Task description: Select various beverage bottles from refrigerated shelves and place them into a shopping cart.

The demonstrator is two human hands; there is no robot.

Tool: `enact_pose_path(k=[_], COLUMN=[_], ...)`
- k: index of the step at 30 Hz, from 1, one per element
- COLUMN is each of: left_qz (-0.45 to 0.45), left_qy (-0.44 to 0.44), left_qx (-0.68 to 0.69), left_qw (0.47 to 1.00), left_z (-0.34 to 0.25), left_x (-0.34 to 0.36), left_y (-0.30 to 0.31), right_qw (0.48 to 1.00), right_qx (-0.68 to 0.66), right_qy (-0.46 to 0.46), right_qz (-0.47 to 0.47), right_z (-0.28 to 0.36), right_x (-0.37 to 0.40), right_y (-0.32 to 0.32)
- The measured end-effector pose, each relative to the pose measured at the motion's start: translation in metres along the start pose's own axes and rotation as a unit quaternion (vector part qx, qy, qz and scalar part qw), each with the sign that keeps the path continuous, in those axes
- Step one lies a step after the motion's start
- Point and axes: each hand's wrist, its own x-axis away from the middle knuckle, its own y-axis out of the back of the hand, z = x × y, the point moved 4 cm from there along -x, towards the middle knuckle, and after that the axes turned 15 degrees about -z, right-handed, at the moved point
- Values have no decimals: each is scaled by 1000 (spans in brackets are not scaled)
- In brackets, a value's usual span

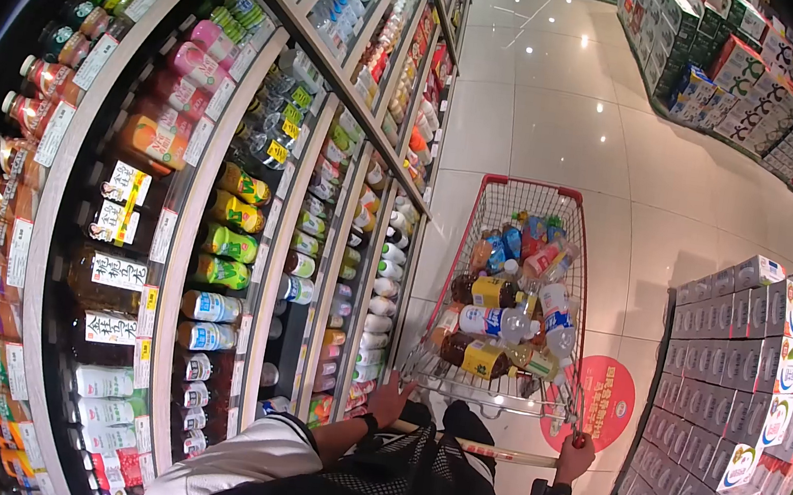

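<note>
A wire shopping cart [459, 379] with a red rim stands in the aisle straight ahead of the person. The right hand [575, 457] is closed around the right end of the cart's handle [490, 450]. The left hand [390, 400] lies on the cart's near left corner with its fingers spread over the edge; whether they close around anything cannot be told. A dark band sits on each wrist.

The cart is heaped with drink bottles [508, 306]: clear ones with blue labels, brown ones with yellow labels, and some in red and blue at the far end.

Just left of the cart, tall shelving [305, 226] runs the length of the aisle, packed with bottled drinks in green, orange, pink, white and brown. Small yellow price tags [278, 150] hang on some rows; the print on them is too small to read, as are the characters on the large brown bottles.

To the right of the cart, a wall of stacked grey and white cartons [748, 370] narrows the passage. On the floor between cart and cartons lies a round red floor sticker [607, 404] with white characters, too small to make out. Beyond the cart, to the far right, more printed boxes [735, 71] are piled. The tiled floor ahead of the cart is open.
</note>
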Motion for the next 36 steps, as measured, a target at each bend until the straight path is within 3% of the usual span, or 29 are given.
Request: enact_pose_path(k=[5,7,12,14,20,29,31,33,36], left_qz=[8,6,23,32,13,7,-8,26,37], left_qy=[17,34,37,33,29,9,-265,12,10], left_qx=[-7,-29,-15,13,42,8,-95,74,17], left_qw=[1000,999,999,999,999,1000,960,997,999], left_z=[-10,-19,-35,-39,-45,-43,0,-34,-42], left_x=[-14,-20,-39,-52,-79,-133,-144,-160,-181], left_y=[-4,-3,1,1,15,26,-23,19,35], right_qw=[1000,997,997,994,994,993,986,987,989], right_qx=[5,-4,19,33,44,16,30,60,82], right_qy=[20,72,56,106,95,113,164,145,118], right_qz=[12,-14,39,-13,17,30,-14,26,33], right_z=[5,19,13,28,74,91,80,104,121], right_x=[-21,-28,-50,-54,-50,-52,-58,-57,-56], right_y=[-11,-9,-26,-28,-22,-53,-69,-62,-66])
